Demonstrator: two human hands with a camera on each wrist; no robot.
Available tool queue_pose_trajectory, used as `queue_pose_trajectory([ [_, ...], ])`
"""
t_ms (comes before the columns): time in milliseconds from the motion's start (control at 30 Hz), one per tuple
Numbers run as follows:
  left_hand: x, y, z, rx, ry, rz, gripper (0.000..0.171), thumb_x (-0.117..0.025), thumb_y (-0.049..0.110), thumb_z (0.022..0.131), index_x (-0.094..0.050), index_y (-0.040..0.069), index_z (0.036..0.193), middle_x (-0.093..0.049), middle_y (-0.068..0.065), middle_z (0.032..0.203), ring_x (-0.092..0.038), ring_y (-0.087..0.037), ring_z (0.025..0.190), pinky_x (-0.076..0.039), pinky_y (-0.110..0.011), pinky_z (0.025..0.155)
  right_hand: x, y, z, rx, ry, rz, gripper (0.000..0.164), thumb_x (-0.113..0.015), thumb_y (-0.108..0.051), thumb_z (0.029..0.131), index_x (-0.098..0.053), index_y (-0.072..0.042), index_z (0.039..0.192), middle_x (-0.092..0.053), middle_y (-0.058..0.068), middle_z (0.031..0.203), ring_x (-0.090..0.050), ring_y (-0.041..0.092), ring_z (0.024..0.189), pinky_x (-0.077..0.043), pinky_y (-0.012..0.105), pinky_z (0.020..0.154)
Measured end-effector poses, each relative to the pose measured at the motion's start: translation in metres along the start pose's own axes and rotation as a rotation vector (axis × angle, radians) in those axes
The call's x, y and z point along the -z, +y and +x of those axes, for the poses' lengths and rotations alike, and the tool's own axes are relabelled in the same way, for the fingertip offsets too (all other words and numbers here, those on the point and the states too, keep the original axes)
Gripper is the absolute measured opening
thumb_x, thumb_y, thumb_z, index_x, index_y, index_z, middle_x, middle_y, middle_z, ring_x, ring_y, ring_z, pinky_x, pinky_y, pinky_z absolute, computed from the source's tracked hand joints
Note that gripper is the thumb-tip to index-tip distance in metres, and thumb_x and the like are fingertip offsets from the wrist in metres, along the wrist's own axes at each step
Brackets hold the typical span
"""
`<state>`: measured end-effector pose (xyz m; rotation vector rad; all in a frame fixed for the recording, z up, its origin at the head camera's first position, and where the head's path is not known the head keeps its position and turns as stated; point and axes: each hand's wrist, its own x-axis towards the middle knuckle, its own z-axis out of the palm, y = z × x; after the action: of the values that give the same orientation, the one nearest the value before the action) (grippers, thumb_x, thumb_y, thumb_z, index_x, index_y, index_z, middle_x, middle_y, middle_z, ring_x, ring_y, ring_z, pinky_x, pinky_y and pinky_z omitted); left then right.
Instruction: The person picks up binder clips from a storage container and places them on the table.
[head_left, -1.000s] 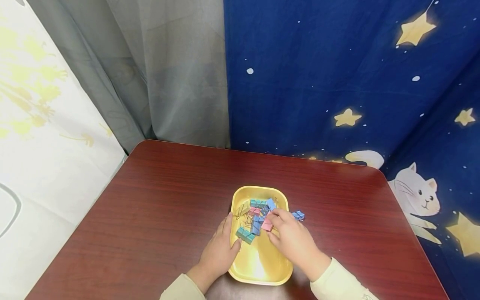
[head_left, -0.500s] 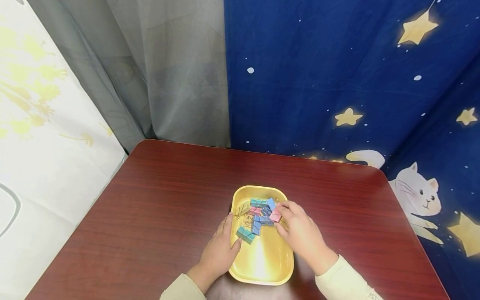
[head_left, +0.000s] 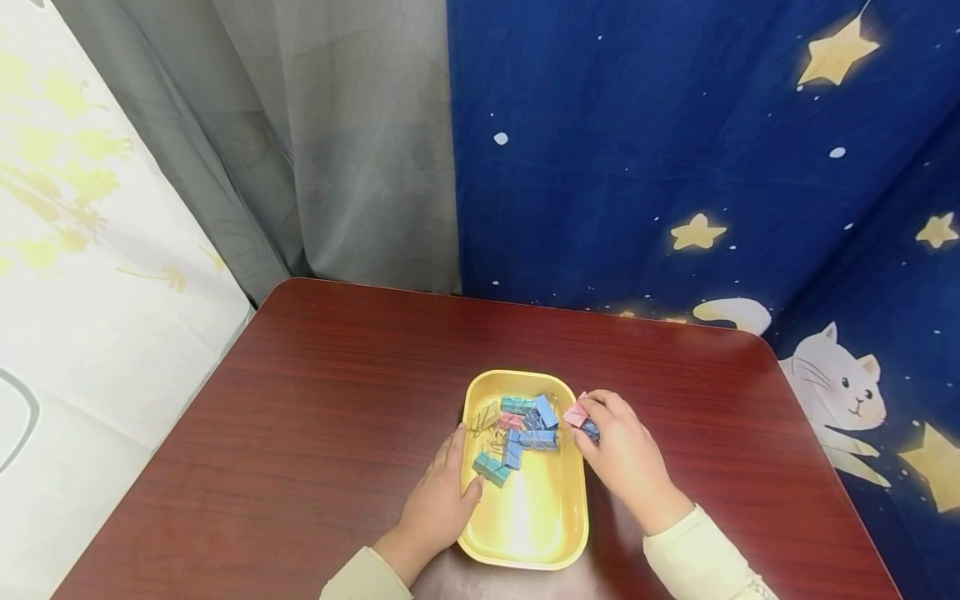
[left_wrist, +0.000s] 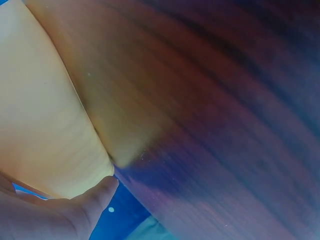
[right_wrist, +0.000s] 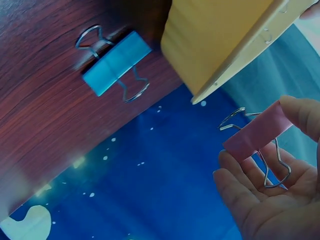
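Observation:
A pink binder clip (head_left: pixel 576 414) is pinched between the thumb and fingers of my right hand (head_left: pixel 624 454), just outside the right rim of the yellow plastic tray (head_left: pixel 536 521). In the right wrist view both wire handles of the pink clip stick out. Below it, partly covered by the hand in the head view, a blue binder clip (right_wrist: pixel 116 64) lies on the table beside the tray. My left hand (head_left: pixel 438 492) holds the tray's left side, thumb over the rim and fingers along the outer wall. Inside are a teal clip (head_left: pixel 491 469), blue clips (head_left: pixel 538 439) and others.
The dark red wooden table (head_left: pixel 360 375) carries the tray near its front edge. Another pink clip (head_left: pixel 510 422) and a yellowish clip (head_left: pixel 487 417) are in the tray's far half. Behind the table hang a grey curtain (head_left: pixel 367 167) and a blue starry curtain (head_left: pixel 585 167).
My right hand has lifted the pink clip from the pile and carried it right, past the tray's rim, above the blue clip outside. My left hand stays at the tray's left side.

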<state>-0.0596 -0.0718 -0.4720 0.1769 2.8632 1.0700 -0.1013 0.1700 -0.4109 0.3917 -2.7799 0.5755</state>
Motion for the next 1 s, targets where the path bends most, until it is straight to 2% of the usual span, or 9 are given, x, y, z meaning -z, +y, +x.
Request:
queue_pose_trajectory([
  [400, -0.001, -0.001, 0.001, 0.001, -0.004, -0.003, 0.075, -0.060, 0.024, 0.093, -0.020, 0.001, 0.152, -0.035, -0.028, 0.148, -0.040, -0.043, 0.133, -0.038, -0.057, 0.102, 0.002, 0.016, 0.001, -0.059, 0.010, -0.012, 0.044, -0.079, -0.013, 0.078, -0.066, 0.005, 0.116, -0.060, 0.017, 0.115, -0.060, 0.033, 0.102, -0.053, 0.051, 0.079],
  [700, -0.001, 0.000, 0.000, -0.003, -0.001, 0.003, 0.074, -0.060, 0.024, 0.093, -0.021, 0.001, 0.152, -0.035, -0.027, 0.148, -0.041, -0.044, 0.132, -0.039, -0.057, 0.102, 0.002, 0.027, 0.002, -0.079, 0.035, -0.024, 0.043, -0.079, -0.010, 0.076, -0.067, 0.006, 0.114, -0.060, 0.018, 0.114, -0.059, 0.035, 0.103, -0.052, 0.051, 0.082],
  [1000, -0.001, -0.001, 0.001, 0.004, -0.009, 0.001, 0.075, -0.060, 0.024, 0.093, -0.020, 0.000, 0.152, -0.034, -0.027, 0.149, -0.038, -0.042, 0.134, -0.037, -0.056, 0.103, 0.002, 0.038, 0.002, -0.148, 0.004, -0.022, 0.047, -0.078, -0.011, 0.078, -0.063, 0.009, 0.118, -0.058, 0.023, 0.118, -0.057, 0.039, 0.107, -0.050, 0.054, 0.086],
])
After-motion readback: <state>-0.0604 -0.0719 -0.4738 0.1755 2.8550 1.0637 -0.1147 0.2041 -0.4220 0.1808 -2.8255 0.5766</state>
